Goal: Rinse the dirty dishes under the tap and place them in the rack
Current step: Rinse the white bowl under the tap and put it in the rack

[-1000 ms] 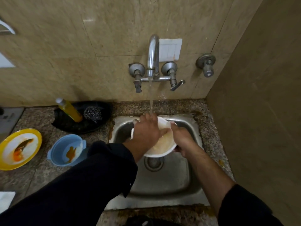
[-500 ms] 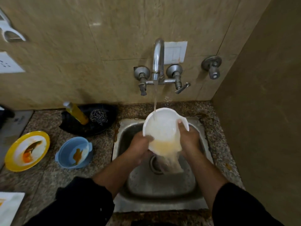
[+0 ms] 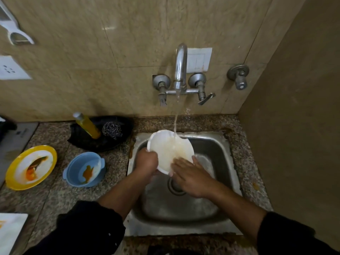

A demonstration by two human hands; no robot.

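A white bowl (image 3: 166,147) is held tilted over the steel sink (image 3: 211,142), and water from the tap (image 3: 180,67) runs onto its inside, which carries a faint orange film. My left hand (image 3: 146,161) grips the bowl's left rim. My right hand (image 3: 189,174) lies flat with its fingers on the bowl's lower inside edge. On the counter to the left stand a blue bowl (image 3: 77,166) and a yellow-rimmed plate (image 3: 46,151), both with orange food residue. No rack is in view.
A black tray (image 3: 110,142) behind the blue bowl holds a yellow soap bottle (image 3: 87,125) and a steel scrubber (image 3: 112,129). A white board (image 3: 11,230) lies at the lower left. A wall stands close to the right of the sink.
The bowl has shifted left under the stream. My right hand moved from gripping the right rim to rubbing the inside. The orange water has poured out.
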